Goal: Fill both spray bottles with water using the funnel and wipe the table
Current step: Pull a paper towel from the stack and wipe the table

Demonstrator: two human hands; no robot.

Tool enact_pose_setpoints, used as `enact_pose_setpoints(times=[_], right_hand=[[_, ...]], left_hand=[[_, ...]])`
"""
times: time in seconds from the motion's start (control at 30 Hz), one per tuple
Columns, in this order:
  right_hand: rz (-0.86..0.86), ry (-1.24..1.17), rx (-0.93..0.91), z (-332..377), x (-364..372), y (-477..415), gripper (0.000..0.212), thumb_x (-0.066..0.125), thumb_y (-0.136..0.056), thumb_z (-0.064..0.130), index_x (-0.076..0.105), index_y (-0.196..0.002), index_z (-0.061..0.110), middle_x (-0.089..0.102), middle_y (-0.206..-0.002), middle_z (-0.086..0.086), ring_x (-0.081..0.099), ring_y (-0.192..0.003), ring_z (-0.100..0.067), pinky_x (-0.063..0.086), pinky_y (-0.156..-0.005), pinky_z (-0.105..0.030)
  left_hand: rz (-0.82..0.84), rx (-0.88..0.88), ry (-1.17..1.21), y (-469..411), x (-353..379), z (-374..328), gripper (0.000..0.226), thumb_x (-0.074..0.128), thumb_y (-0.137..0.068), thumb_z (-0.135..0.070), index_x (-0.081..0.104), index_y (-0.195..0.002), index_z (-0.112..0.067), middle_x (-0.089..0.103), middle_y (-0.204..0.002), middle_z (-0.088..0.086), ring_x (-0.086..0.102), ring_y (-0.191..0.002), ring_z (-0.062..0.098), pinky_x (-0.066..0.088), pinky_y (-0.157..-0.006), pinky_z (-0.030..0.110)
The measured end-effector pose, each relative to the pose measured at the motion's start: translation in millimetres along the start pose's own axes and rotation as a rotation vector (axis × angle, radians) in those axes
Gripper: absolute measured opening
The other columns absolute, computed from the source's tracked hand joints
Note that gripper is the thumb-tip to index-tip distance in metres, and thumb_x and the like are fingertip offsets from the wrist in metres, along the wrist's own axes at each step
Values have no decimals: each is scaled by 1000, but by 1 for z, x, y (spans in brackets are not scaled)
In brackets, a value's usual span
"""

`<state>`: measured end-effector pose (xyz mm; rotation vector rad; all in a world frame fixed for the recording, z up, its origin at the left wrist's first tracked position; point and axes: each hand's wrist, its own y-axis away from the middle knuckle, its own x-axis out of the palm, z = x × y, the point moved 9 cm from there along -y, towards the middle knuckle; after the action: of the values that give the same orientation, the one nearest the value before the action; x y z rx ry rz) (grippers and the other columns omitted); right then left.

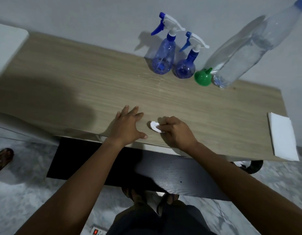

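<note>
Two blue spray bottles with white trigger heads stand at the back of the wooden table (62, 85): a taller one (163, 60) and a rounder one (186, 65) to its right. A green funnel (203, 78) lies beside them, spout up. A large clear water bottle (245, 53) with a blue cap stands at the far right. My right hand (175, 131) pinches a small white crumpled tissue (155, 126) against the tabletop near the front edge. My left hand (127, 126) rests flat on the table just left of it, fingers spread.
A white folded cloth or pad (284, 138) lies on the table's right front corner. A black panel (146, 168) sits below the table edge. A sandalled foot (3, 158) shows at the left on the marble floor, and a power strip (97, 231) lies near my feet.
</note>
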<state>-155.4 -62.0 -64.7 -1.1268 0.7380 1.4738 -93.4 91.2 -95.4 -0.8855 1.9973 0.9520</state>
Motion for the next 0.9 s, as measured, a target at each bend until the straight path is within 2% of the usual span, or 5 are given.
enact_pose_setpoints(times=[0.2, 0.47, 0.63, 0.73, 0.9], right_hand=[[-94, 8, 260, -40, -30, 17, 18, 61, -79, 17, 77, -85, 20, 70, -74, -6, 57, -70, -33, 52, -62, -40], [65, -25, 15, -14, 2, 57, 19, 73, -81, 4, 80, -91, 18, 69, -94, -3, 63, -77, -30, 53, -63, -33], [-24, -53, 202, -63, -29, 70, 27, 57, -85, 23, 81, -93, 13, 69, -84, -9, 65, -79, -34, 53, -64, -37], [-124, -19, 404, -101, -51, 89, 29, 54, -90, 25, 80, -96, 14, 67, -85, -11, 64, -77, -34, 48, -62, -35], [-18, 75, 383, -120, -47, 120, 15, 71, -85, 11, 81, -97, 12, 64, -87, -12, 67, -75, -35, 54, -62, -35]], left_hand=[[100, 121, -77, -6, 22, -50, 103, 83, -65, -53, 31, -153, -38, 9, -166, -8, -4, -154, 25, 4, -123, 53], [151, 94, -112, -3, 25, -50, 108, 85, -64, -54, 27, -153, -41, 4, -166, -11, -8, -154, 22, 4, -122, 54], [142, 8, -101, -1, 28, -69, 100, 85, -64, -49, 36, -150, -40, 16, -164, -14, 4, -154, 23, 18, -122, 48], [122, 41, -20, -1, 37, -104, 87, 79, -71, -53, 40, -147, -43, 26, -160, -21, 10, -153, 19, 21, -122, 42], [64, 68, -250, 1, 68, -152, 80, 55, -82, -72, 31, -152, -41, 14, -165, -10, 5, -152, 32, 17, -118, 54]])
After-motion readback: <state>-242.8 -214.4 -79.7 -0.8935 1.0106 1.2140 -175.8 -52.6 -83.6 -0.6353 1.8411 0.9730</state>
